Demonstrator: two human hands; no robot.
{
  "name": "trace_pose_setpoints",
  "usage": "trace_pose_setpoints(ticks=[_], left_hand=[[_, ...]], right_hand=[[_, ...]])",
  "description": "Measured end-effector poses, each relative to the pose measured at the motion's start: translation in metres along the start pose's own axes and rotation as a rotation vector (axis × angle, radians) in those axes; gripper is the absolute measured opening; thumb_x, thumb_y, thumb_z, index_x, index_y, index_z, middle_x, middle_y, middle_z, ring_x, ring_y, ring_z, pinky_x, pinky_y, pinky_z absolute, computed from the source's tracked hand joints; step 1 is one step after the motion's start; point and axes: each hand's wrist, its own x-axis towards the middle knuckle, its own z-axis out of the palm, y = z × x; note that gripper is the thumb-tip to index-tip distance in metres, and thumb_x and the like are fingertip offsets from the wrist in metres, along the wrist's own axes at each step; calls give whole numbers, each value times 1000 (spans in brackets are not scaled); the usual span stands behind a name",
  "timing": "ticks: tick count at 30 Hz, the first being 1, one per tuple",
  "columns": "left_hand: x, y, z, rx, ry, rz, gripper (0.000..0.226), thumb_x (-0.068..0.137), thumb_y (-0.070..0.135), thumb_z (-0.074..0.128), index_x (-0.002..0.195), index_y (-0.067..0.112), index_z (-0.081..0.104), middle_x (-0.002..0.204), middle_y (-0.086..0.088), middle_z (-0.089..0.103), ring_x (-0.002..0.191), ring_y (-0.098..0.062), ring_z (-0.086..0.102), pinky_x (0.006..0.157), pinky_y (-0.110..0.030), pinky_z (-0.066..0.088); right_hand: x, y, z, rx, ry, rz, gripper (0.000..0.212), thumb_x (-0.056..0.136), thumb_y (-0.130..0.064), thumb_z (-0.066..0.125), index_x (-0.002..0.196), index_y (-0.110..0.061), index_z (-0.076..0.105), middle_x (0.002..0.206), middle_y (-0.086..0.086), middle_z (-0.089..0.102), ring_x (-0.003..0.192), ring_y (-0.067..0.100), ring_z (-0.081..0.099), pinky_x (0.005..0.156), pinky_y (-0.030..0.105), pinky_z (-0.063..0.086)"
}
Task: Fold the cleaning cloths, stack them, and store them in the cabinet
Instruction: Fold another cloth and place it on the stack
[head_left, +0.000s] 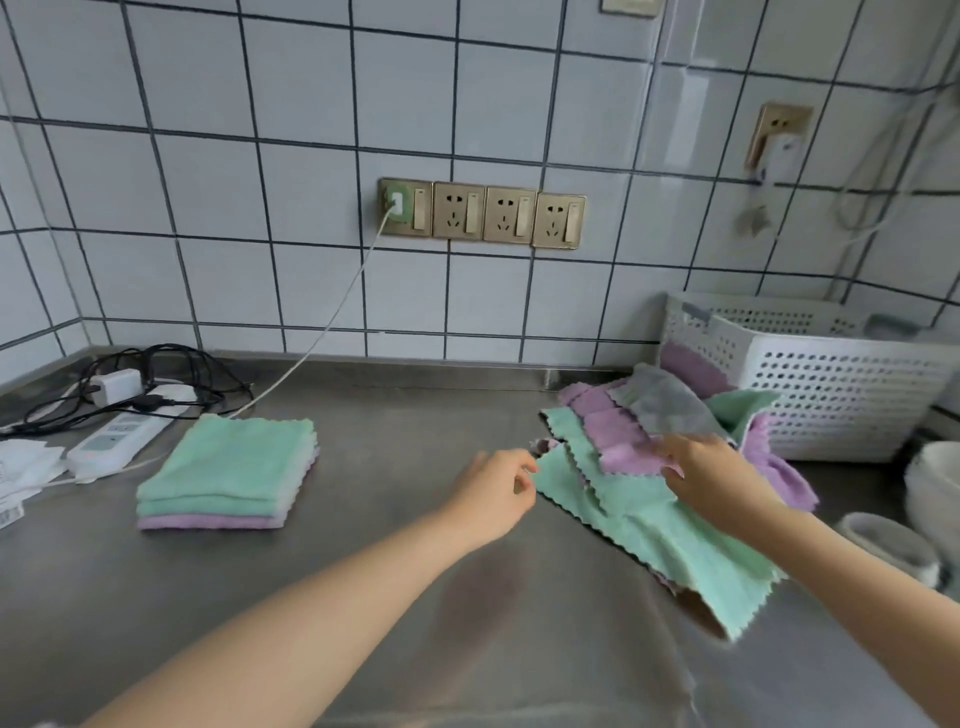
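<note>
Two bare forearms reach in from the near edge over a brushed steel counter (395, 639), dull and faintly streaked. The broad middle of the counter, between the arms and on to the back edge, lies open.

The left hand (493, 493) hovers just above the steel, its fingers loosely curled with thumb and forefinger almost meeting, holding nothing; its fingertips sit just beside the corner of a green cloth (660, 525). The right hand (711, 483) lies on the loose pile of cloths (670, 457) toward the right end of the counter, fingers bent down onto a purple cloth (623, 447); whether it grips or only presses I cannot tell. The pile is rumpled and overlapping: soft, fuzzy squares with zigzag edges, green, purple and one grey cloth (665, 400) on top at the back.

Toward the left end a neat folded stack (228, 473) sits square, green layers above a purple one.

Behind the pile a white plastic basket (831, 384), its walls full of small holes, stands in the back right corner. White bowls (935, 483) show at the right edge. At the back left corner lie a white power strip (119, 436), a charger and tangled black cables (171, 374). A white cord runs up the white tiled wall (218, 171) to a row of brass-coloured sockets (483, 214).
</note>
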Motion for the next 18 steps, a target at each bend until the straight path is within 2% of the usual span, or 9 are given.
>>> trace_pose_setpoints(ticks=[3, 5, 7, 9, 11, 14, 18], left_hand=[[8, 17, 32, 64, -96, 73, 29, 88, 17, 56, 115, 13, 64, 112, -3, 70, 106, -23, 62, 93, -34, 48], [14, 26, 46, 79, -126, 84, 31, 89, 18, 55, 119, 13, 62, 122, -6, 65, 109, -24, 60, 95, -32, 46], [23, 34, 58, 83, -152, 93, 34, 91, 20, 54, 124, 14, 59, 127, -8, 61, 112, -25, 57, 96, -31, 44], [33, 40, 67, 92, -174, 97, 36, 92, 22, 54, 128, 15, 56, 129, -10, 59, 118, -26, 53, 98, -35, 43], [41, 44, 72, 83, -187, 108, 40, 93, 23, 52, 133, 16, 52, 134, -8, 55, 120, -24, 52, 97, -33, 43], [52, 51, 77, 63, -153, 126, 48, 94, 26, 51, 140, 20, 41, 143, -2, 47, 114, -25, 56, 92, -30, 41], [70, 53, 71, -9, -52, 148, 63, 93, 23, 55, 149, 22, 25, 154, 1, 31, 137, -19, 36, 110, -31, 31]], right_hand=[[9, 32, 4, -170, -1, -11, 24, 94, -17, 49, 111, -27, 62, 109, 3, 64, 99, 26, 56, 82, 36, 48], [18, 42, 11, -306, -34, 30, 17, 94, -17, 49, 107, -21, 59, 110, 4, 59, 101, 27, 51, 82, 33, 46], [29, 48, 22, -367, -36, 86, 24, 94, -23, 51, 116, -15, 57, 113, 5, 55, 106, 27, 48, 84, 32, 45], [39, 48, 31, -362, -15, 166, 31, 95, -34, 50, 116, -13, 57, 117, 8, 54, 111, 29, 45, 91, 34, 41], [46, 45, 36, -358, -14, 202, 30, 94, -32, 50, 115, -13, 60, 119, 9, 54, 112, 29, 43, 94, 35, 37], [49, 44, 38, -251, 24, 200, 24, 94, -26, 49, 110, -15, 63, 116, 7, 54, 108, 29, 42, 91, 36, 36], [36, 24, 19, 150, 105, 85, 18, 94, -33, 54, 97, -18, 63, 100, -1, 61, 102, 27, 48, 80, 37, 35]])
